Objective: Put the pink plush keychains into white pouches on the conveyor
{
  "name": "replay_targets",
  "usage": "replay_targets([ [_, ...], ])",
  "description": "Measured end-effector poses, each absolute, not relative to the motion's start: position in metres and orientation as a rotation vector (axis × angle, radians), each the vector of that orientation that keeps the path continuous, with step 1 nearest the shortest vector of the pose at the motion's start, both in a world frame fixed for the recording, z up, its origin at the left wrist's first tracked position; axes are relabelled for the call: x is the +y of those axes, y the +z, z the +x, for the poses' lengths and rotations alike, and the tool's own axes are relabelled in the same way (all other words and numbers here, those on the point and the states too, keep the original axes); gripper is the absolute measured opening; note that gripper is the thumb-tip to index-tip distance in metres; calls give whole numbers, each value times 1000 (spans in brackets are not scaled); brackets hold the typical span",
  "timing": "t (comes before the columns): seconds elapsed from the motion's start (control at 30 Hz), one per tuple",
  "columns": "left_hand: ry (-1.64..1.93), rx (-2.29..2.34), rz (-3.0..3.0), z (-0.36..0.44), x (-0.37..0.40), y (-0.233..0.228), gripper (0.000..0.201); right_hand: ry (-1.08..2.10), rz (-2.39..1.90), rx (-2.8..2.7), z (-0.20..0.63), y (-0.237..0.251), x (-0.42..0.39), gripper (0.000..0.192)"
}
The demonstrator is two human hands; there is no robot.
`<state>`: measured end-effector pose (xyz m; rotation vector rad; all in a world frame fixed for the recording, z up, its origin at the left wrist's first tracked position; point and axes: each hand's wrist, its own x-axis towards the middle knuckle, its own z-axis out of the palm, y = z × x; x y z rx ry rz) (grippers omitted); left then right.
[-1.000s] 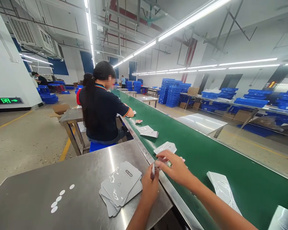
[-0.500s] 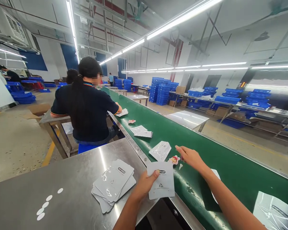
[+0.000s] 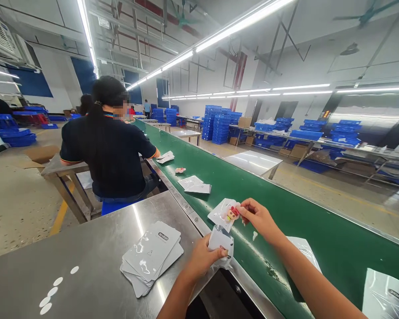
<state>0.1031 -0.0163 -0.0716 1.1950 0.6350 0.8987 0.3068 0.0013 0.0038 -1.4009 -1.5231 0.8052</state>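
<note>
My left hand (image 3: 203, 258) grips a white plastic pouch (image 3: 221, 241), squeezed so that its mouth bulges at the top. Between the thumb and fingers of my right hand (image 3: 257, 217) is a small toy figure (image 3: 232, 213) with a pale face and red on top. The figure is held just above the pouch's mouth, apart from it. Behind it a flat white pouch (image 3: 216, 213) lies on the green conveyor belt (image 3: 269, 252). A small whitish piece (image 3: 254, 235) rests on the belt below my right hand. To the left, a stack of white pouches (image 3: 153, 252) lies on the metal table (image 3: 96, 266).
Several white round stickers (image 3: 52, 291) lie on the table. Farther along the belt are more pouches (image 3: 194, 184) and another small figure (image 3: 180, 170). A co-worker (image 3: 106, 141) sits at the belt's left side. More pouches (image 3: 387, 294) lie at the right.
My right hand has picked the toy figure up from the belt and brought it left, over the pouch. The pouch in my left hand, flat before, is now squeezed and bulging.
</note>
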Motion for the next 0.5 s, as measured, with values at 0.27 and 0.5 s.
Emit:
replay_targets([
  [0.27,845,785,1369,102,-18,-72,26,759,-1540,-1686,284,42,-39,30],
  [0.5,791,800,1463,105,-20,-72,34,694,-1653,-1897,289,41,-48,25],
])
